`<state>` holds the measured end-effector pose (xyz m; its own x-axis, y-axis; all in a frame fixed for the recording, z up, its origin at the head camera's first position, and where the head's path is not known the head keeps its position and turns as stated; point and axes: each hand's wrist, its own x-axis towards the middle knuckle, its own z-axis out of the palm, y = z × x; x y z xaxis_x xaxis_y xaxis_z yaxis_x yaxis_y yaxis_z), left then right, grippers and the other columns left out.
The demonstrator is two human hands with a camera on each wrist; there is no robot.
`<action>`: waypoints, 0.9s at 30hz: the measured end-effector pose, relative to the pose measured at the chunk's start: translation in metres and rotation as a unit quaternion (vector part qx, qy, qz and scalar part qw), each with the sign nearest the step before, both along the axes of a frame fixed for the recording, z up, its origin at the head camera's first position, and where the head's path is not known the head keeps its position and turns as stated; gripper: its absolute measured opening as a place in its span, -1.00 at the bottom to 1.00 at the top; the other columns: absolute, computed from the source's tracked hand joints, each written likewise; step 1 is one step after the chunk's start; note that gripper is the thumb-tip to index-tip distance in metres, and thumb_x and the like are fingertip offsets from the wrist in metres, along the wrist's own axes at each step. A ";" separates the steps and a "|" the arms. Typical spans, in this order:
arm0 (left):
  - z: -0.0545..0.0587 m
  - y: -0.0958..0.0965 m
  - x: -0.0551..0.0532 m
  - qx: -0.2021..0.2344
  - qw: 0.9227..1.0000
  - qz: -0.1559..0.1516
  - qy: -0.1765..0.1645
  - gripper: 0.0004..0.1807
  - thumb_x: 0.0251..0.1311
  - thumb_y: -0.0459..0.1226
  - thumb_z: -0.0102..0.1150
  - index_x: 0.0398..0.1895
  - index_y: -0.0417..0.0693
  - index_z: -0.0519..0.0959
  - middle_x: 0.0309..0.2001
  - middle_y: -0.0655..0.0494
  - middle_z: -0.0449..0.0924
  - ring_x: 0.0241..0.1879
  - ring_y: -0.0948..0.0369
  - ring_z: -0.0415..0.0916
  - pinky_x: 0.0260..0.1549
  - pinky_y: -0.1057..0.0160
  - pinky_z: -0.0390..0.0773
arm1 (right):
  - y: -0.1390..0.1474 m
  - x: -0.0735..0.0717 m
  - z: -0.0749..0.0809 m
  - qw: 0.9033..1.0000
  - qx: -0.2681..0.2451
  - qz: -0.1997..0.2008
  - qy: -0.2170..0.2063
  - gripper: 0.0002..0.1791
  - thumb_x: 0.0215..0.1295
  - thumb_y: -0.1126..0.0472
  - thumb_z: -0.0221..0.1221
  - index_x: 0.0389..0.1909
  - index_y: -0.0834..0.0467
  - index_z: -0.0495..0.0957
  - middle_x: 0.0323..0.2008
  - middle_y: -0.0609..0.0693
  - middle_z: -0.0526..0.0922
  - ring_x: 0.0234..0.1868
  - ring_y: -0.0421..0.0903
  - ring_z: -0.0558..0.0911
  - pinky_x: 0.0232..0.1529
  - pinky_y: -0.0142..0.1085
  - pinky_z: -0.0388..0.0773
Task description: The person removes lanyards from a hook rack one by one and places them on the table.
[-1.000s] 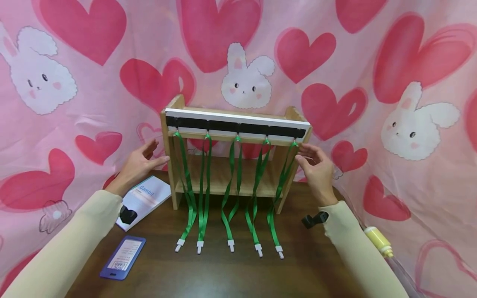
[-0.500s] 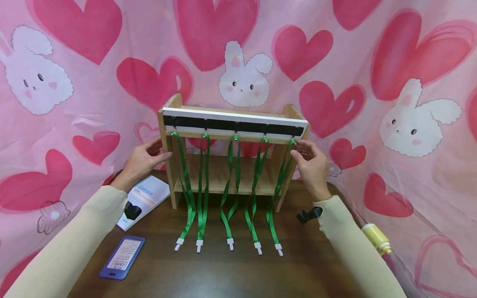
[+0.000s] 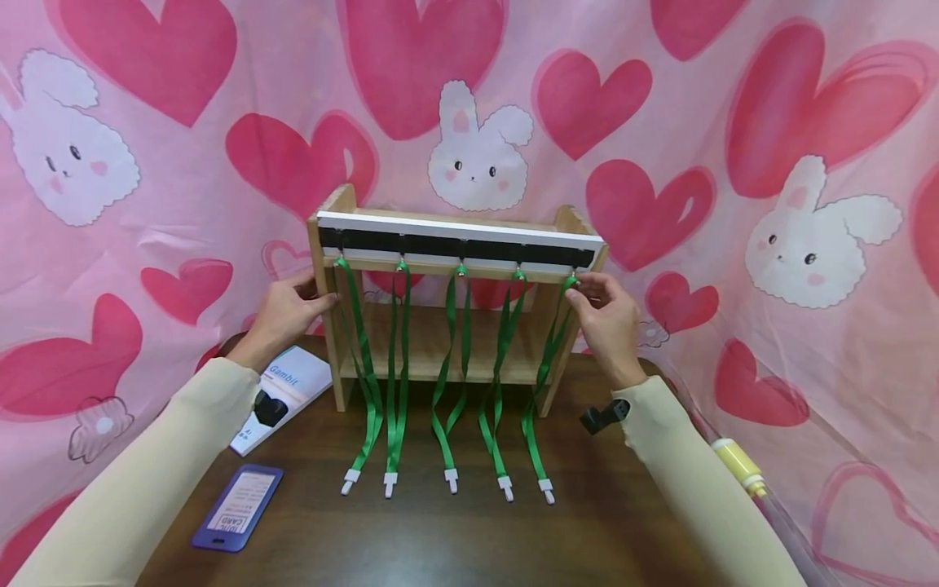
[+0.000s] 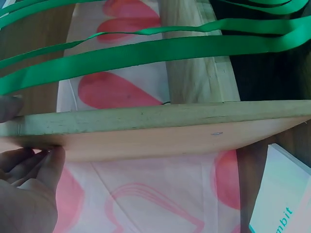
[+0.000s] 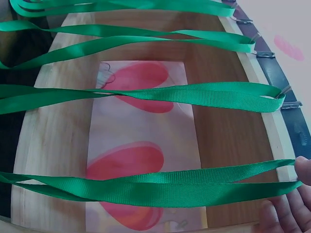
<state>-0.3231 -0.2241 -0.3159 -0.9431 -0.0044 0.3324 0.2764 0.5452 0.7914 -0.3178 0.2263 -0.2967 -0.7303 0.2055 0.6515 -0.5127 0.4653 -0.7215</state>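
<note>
A small wooden shelf (image 3: 440, 371) stands on the brown table, with a white and black strip (image 3: 462, 244) along its upper front. Several green lanyards (image 3: 451, 391) hang from hooks on that strip, their white clips (image 3: 451, 479) lying on the table. My left hand (image 3: 286, 314) grips the shelf's left side panel (image 4: 155, 121), thumb in front and fingers on the outer face. At the opposite side panel, my right hand (image 3: 609, 322) holds the upper part. Its thumb (image 5: 303, 170) is by the top of the rightmost lanyard (image 5: 150, 191), and some of its fingers are hidden.
Left of the shelf lies a white book (image 3: 293, 387) marked "Gambit". Nearer me is a blue card holder (image 3: 238, 507) with a card in it. A yellow-and-white bottle (image 3: 737, 465) is at the far right. A pink heart-and-rabbit curtain (image 3: 477, 49) hangs close behind.
Both hands have closed in on the shelf's side panels, the left moving right and the right moving left. The shelf and lanyards have shifted slightly left in view, along with the surroundings.
</note>
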 end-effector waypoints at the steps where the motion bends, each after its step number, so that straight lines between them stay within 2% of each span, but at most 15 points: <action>1: 0.000 0.000 0.000 0.006 1.000 0.002 -0.002 -0.33 0.34 -0.02 0.24 0.48 0.02 0.38 0.29 -0.25 0.55 0.21 -0.20 0.54 0.21 -0.21 0.57 | -0.001 0.000 0.000 1.000 0.000 -0.003 -0.001 -0.69 0.30 0.18 0.34 0.00 0.21 0.65 -0.15 0.15 0.72 -0.23 -0.35 0.63 -0.15 -0.62 0.57; 4: 0.001 0.001 0.001 0.019 1.000 0.006 0.001 -0.35 0.35 -0.04 0.23 0.47 0.01 0.39 0.28 -0.24 0.57 0.20 -0.17 0.56 0.19 -0.17 0.60 | -0.002 -0.001 0.001 1.000 -0.008 -0.006 -0.001 -0.72 0.31 0.19 0.33 -0.02 0.22 0.66 -0.17 0.16 0.72 -0.26 -0.35 0.62 -0.18 -0.61 0.56; 9: 0.002 0.000 0.000 0.020 1.000 0.018 0.013 -0.38 0.33 -0.08 0.25 0.43 -0.02 0.43 0.23 -0.22 0.62 0.14 -0.11 0.61 0.08 0.09 0.71 | -0.003 -0.002 0.002 1.000 -0.017 -0.020 0.001 -0.76 0.32 0.20 0.31 -0.06 0.23 0.68 -0.17 0.18 0.75 -0.31 -0.39 0.62 -0.27 -0.61 0.55; 11: 0.002 0.000 0.000 0.017 1.000 0.021 0.016 -0.38 0.33 -0.09 0.26 0.42 -0.04 0.44 0.21 -0.23 0.63 0.12 -0.12 0.62 0.05 0.14 0.72 | -0.004 -0.003 0.002 0.999 -0.012 -0.030 -0.002 -0.77 0.33 0.20 0.30 -0.07 0.22 0.68 -0.17 0.18 0.78 -0.33 -0.41 0.62 -0.31 -0.60 0.53; 19: 0.002 0.001 -0.002 0.009 0.999 0.025 0.023 -0.39 0.32 -0.12 0.26 0.41 -0.07 0.46 0.18 -0.25 0.64 0.10 -0.12 0.63 0.09 -0.03 0.68 | -0.005 -0.004 0.003 0.998 0.003 -0.067 -0.010 -0.80 0.36 0.15 0.27 -0.12 0.19 0.69 -0.22 0.16 0.82 -0.40 -0.44 0.61 -0.44 -0.58 0.48; 24: 0.001 0.002 -0.002 0.002 0.999 0.033 0.027 -0.41 0.31 -0.11 0.26 0.39 -0.07 0.49 0.17 -0.25 0.65 0.10 -0.13 0.63 0.10 -0.08 0.67 | -0.005 -0.003 0.004 0.998 -0.010 -0.065 -0.005 -0.80 0.36 0.16 0.26 -0.18 0.22 0.72 -0.24 0.18 0.82 -0.41 -0.30 0.68 -0.49 -0.58 0.47; 27: 0.002 0.003 -0.002 0.001 0.999 0.034 0.029 -0.41 0.30 -0.11 0.26 0.38 -0.07 0.50 0.15 -0.26 0.66 0.10 -0.15 0.63 0.09 -0.11 0.66 | -0.005 -0.003 0.005 0.998 -0.047 -0.042 -0.004 -0.82 0.34 0.21 0.26 -0.19 0.26 0.71 -0.33 0.05 0.81 -0.42 -0.28 0.70 -0.46 -0.58 0.54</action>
<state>-0.3250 -0.2210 -0.3143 -0.9197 -0.0681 0.3866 0.2843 0.5634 0.7757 -0.3208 0.2212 -0.2916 -0.7126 0.3259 0.6213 -0.4692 0.4371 -0.7673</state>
